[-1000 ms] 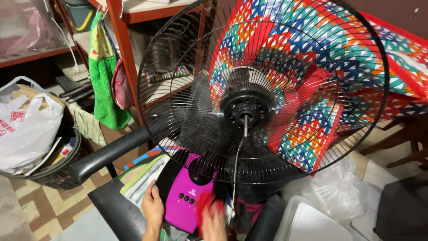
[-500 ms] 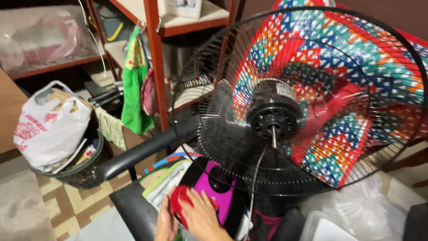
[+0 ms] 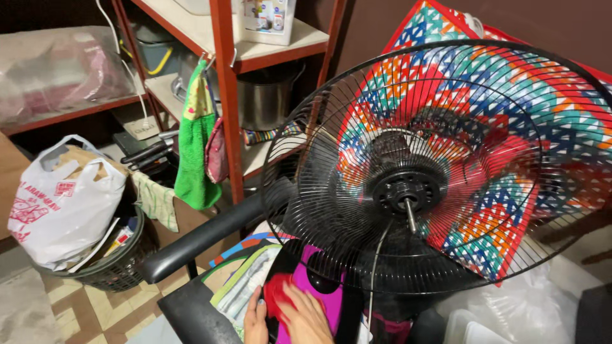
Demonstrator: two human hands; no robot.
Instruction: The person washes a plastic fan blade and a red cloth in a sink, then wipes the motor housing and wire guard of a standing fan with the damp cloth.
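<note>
A red cloth (image 3: 278, 298) is lying on the magenta fan base (image 3: 319, 294) at the near edge, below the black wire fan guard (image 3: 433, 165). The right hand (image 3: 307, 316) is pressing flat on the cloth, fingers together and stretched out. The left hand (image 3: 255, 320) is resting just left of it, fingers loosely together against the base's edge. A black chair armrest (image 3: 204, 239) is running leftward; farther left, a white plastic bag (image 3: 60, 204) is sitting in a basket.

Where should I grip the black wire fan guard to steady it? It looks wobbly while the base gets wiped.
Grip the outer rim of the black wire fan guard at its top edge, from above. The rim is the thickest ring and bare there; the thin spokes look bendable, and both hands are at the magenta base below.
</note>
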